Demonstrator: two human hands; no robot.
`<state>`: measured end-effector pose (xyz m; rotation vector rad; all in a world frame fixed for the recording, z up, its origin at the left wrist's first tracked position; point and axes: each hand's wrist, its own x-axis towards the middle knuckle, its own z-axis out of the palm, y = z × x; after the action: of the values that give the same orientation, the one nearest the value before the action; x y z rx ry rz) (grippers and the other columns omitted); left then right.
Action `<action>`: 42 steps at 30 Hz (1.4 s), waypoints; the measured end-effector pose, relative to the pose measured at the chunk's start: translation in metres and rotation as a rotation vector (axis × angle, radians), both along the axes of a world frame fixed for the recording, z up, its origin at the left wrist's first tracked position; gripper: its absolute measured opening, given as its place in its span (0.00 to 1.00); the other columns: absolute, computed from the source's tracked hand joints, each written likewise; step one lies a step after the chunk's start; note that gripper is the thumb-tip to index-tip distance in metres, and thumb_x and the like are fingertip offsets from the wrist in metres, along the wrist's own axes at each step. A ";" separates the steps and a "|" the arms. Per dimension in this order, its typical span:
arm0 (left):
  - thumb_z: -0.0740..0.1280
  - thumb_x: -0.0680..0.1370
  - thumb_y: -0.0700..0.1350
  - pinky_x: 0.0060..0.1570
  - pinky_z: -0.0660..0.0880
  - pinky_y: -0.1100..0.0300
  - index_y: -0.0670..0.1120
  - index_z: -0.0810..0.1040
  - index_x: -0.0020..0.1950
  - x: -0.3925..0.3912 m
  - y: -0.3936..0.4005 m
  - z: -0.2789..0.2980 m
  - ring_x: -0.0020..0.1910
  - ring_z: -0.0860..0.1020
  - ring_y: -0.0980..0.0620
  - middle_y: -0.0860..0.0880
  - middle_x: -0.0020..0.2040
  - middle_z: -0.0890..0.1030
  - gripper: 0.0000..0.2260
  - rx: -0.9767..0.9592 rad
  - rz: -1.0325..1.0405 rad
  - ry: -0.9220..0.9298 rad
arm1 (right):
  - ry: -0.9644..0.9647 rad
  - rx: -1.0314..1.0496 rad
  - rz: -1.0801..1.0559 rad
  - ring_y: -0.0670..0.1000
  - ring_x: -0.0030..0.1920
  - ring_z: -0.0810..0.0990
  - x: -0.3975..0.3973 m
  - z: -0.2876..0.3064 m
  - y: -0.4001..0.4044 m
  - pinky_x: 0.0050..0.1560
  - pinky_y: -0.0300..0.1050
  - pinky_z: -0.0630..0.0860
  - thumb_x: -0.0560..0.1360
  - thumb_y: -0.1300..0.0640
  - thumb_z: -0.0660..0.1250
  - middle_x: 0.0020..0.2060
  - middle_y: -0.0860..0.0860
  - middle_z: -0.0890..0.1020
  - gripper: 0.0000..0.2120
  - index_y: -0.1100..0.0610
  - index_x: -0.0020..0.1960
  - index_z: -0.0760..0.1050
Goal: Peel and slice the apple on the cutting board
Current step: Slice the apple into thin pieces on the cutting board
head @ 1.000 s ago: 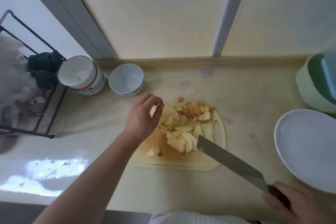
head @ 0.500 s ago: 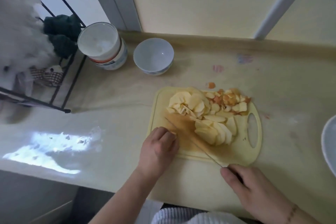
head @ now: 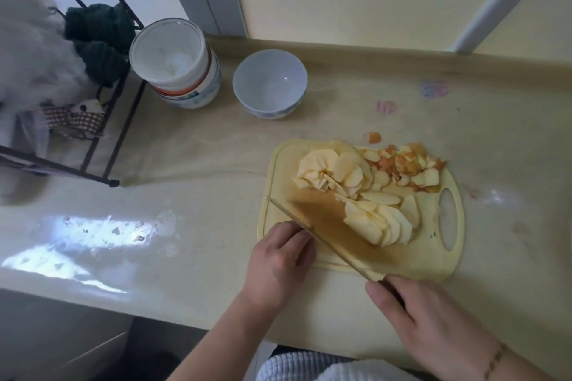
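Observation:
A pale yellow cutting board (head: 433, 260) lies on the counter. It carries two fans of peeled apple slices (head: 377, 226), with orange peel scraps (head: 408, 164) at its far edge. One peel bit (head: 374, 137) lies off the board. My right hand (head: 427, 318) grips the handle of a knife (head: 325, 232) whose blade runs diagonally across the board's near-left part, beside the slices. My left hand (head: 278, 260) sits at the board's near-left corner with its fingers curled down against the blade's left side, over the spot where a small apple piece lay; that piece is hidden.
A white bowl (head: 269, 83) and a white tub (head: 173, 56) stand at the back left by the wall. A black wire rack (head: 102, 145) with cloths stands at the far left. The counter's front edge runs just below my wrists.
My left hand came down from above the slices to the board's near-left corner. The knife swung from raised at the right onto the board. The view shifted left.

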<state>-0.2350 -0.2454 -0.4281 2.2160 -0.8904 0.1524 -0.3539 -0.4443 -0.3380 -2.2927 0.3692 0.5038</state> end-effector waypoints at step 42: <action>0.70 0.77 0.39 0.41 0.79 0.61 0.39 0.86 0.46 0.000 -0.002 -0.005 0.41 0.82 0.50 0.47 0.46 0.84 0.06 -0.075 0.042 -0.002 | 0.052 -0.024 0.032 0.48 0.26 0.68 0.016 0.005 0.007 0.30 0.45 0.66 0.73 0.30 0.43 0.24 0.51 0.67 0.30 0.54 0.30 0.62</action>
<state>-0.2349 -0.2476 -0.4335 2.1659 -0.8266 0.2047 -0.3383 -0.4374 -0.3327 -2.3151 0.3661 0.5796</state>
